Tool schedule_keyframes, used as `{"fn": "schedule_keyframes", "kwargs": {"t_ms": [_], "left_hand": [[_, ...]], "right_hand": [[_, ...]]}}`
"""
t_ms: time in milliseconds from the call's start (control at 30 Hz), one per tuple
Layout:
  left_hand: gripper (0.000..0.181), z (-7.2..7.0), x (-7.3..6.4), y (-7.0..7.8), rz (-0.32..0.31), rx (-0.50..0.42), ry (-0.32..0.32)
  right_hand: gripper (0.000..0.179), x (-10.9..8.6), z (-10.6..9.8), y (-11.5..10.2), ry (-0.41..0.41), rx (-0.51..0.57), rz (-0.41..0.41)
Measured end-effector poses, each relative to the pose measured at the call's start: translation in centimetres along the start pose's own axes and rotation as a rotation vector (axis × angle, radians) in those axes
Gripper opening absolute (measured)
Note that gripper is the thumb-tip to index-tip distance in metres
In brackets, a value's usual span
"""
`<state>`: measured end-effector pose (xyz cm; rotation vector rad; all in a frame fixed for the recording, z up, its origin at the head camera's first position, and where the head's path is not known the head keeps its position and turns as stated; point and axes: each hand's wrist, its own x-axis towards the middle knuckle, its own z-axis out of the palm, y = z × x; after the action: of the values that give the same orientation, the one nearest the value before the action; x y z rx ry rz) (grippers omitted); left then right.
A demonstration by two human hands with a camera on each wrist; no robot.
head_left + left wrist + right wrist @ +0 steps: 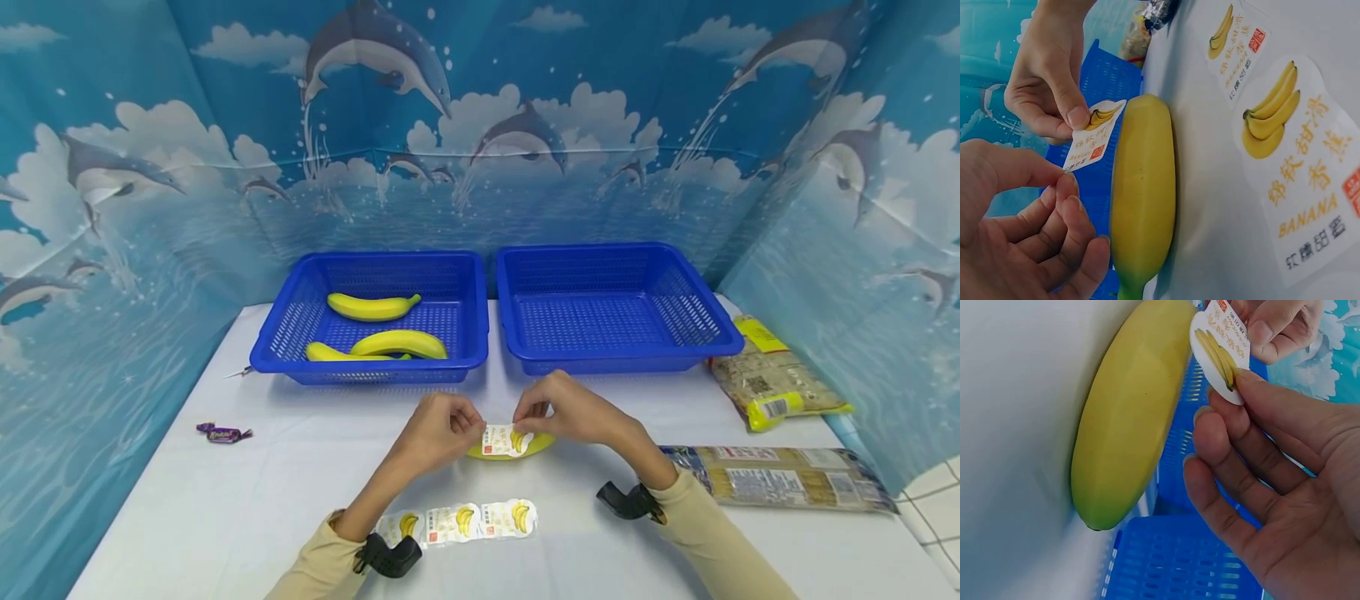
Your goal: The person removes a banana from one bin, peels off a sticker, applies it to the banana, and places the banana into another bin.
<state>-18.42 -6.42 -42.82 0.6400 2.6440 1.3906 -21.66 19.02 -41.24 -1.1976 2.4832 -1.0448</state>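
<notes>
Between both hands a white banana sticker (501,440) is stretched by its two ends, just above a yellow banana (1142,187) lying on the table. My left hand (442,433) pinches the sticker's left end between thumb and forefinger. At the other end, by the printed bananas, the thumb and forefinger of my right hand (566,408) pinch it. The right wrist view shows the sticker (1219,350) apart from the banana (1129,412), with the right hand's other fingers loosely bent. A strip of similar stickers (457,523) lies nearer me, partly covered by the left wrist.
A blue basket (300,367) at back left holds three bananas (373,307). Another blue basket (615,364) stands beside it. To the right are a yellow-trimmed bag (772,375) and a long noodle package (780,478). A purple wrapped candy (223,433) lies left.
</notes>
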Motion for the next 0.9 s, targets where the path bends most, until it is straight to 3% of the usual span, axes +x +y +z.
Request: {"fn": "schedule_keyframes", "kwargs": {"t_ms": [300, 900], "left_hand": [[0.007, 0.55, 0.11, -0.22, -0.039, 0.040, 0.007], [0.012, 0.99, 0.12, -0.63, -0.016, 0.129, 0.047]], "right_hand": [[0.006, 0.10, 0.35, 0.46, -0.003, -0.034, 0.018], [0.004, 0.22, 0.92, 0.86, 0.011, -0.032, 0.052]]}}
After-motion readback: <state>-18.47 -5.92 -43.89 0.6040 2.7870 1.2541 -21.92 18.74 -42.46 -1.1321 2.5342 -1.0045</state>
